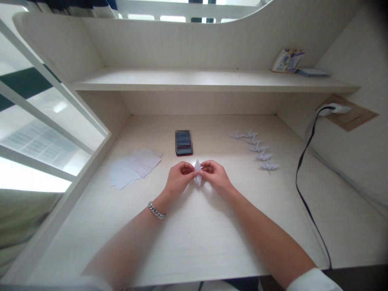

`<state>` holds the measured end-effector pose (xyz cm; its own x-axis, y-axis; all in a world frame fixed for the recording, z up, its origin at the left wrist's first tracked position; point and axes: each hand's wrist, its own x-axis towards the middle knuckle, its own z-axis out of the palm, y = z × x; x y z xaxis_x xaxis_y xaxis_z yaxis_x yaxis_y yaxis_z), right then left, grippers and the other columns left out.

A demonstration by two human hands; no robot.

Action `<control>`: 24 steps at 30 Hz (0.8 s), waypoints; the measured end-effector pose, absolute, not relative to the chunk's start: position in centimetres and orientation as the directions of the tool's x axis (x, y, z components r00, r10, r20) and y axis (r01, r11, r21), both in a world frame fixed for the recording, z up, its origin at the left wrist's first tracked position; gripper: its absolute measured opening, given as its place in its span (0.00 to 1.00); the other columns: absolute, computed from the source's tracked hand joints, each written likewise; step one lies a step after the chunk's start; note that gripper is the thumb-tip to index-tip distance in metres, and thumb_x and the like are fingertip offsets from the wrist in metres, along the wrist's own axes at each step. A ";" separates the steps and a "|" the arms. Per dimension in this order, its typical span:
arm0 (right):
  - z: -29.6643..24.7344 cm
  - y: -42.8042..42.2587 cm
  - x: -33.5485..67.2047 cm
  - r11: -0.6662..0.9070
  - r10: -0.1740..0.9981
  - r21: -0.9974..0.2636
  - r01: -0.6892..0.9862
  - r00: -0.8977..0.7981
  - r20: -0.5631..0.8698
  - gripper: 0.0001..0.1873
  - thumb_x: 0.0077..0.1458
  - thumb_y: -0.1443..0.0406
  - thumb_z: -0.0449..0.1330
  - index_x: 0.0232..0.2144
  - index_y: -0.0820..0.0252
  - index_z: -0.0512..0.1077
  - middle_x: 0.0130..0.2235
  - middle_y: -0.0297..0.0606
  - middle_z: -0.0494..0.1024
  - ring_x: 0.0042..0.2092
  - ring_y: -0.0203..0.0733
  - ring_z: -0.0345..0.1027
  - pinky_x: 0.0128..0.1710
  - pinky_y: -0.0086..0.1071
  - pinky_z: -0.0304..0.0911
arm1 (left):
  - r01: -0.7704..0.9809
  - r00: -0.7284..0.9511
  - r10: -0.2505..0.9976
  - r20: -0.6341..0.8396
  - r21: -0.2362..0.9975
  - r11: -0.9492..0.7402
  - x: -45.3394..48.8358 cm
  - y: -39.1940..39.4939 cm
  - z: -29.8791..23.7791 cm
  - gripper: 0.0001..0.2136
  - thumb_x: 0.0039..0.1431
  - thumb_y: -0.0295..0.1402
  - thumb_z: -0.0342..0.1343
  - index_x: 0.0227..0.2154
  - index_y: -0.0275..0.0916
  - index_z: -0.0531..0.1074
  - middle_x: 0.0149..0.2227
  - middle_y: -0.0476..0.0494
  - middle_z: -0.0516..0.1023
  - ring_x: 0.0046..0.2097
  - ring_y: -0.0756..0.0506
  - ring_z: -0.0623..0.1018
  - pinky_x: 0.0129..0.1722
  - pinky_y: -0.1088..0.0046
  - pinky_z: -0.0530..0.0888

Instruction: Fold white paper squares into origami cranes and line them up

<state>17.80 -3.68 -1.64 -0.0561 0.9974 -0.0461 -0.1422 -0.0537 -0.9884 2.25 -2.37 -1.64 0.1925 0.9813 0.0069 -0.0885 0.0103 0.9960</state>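
Two grips close on one small folded paper piece [198,173]; the left hand [178,178] pinches its left edge between thumb and fingertips, and the right hand [216,174] pinches its right edge the same way; each grip is narrow, shut tight on the paper. The folded paper piece is white and pointed at top and bottom; it stands roughly upright between the two hands, just above the bench [194,242] near its middle; whether its lower tip touches the surface cannot be told. A chain bracelet [157,210] lies round the left wrist; a white sleeve [312,281] shows at the near end of the right forearm. Just beyond the hands a dark phone [183,142] lies flat; to its left a loose fan of white paper sheets [135,166] lies on the bench; to the right, well apart from the hands, a curved row of folded paper cranes [257,150] runs toward the back. Farther right a black cable [297,178] trails over the bench up to a white plug [336,108] in a wall socket; above, a shelf [197,81] carries a coloured booklet [287,60] at its right end.
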 end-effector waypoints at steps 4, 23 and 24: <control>-1.7 -3.6 17.7 0.014 0.999 -0.993 -0.113 -0.043 0.019 0.17 0.38 0.60 0.68 0.31 0.58 0.67 0.26 0.32 0.73 0.29 0.36 0.68 0.30 0.30 0.63 | -0.093 0.183 0.983 -0.003 0.995 0.020 2.2 -2.3 -1.6 0.12 0.37 0.32 0.66 0.25 0.35 0.70 0.26 0.47 0.74 0.29 0.50 0.74 0.30 0.74 0.70; -1.8 -3.7 17.6 -0.007 0.998 -0.985 -0.173 -0.067 0.005 0.15 0.42 0.62 0.65 0.34 0.58 0.68 0.27 0.33 0.73 0.30 0.38 0.68 0.32 0.32 0.64 | -0.135 0.129 0.991 -0.027 0.990 0.045 2.3 -2.3 -1.4 0.13 0.37 0.30 0.65 0.27 0.36 0.67 0.26 0.48 0.74 0.29 0.49 0.75 0.31 0.73 0.71; -1.8 -3.6 17.6 0.008 0.998 -0.987 -0.162 -0.059 0.017 0.15 0.41 0.63 0.65 0.33 0.58 0.68 0.28 0.34 0.73 0.31 0.38 0.68 0.32 0.32 0.64 | -0.139 0.130 0.991 -0.024 0.989 0.042 2.3 -2.4 -1.4 0.14 0.37 0.30 0.65 0.27 0.36 0.67 0.26 0.48 0.74 0.29 0.49 0.75 0.31 0.73 0.71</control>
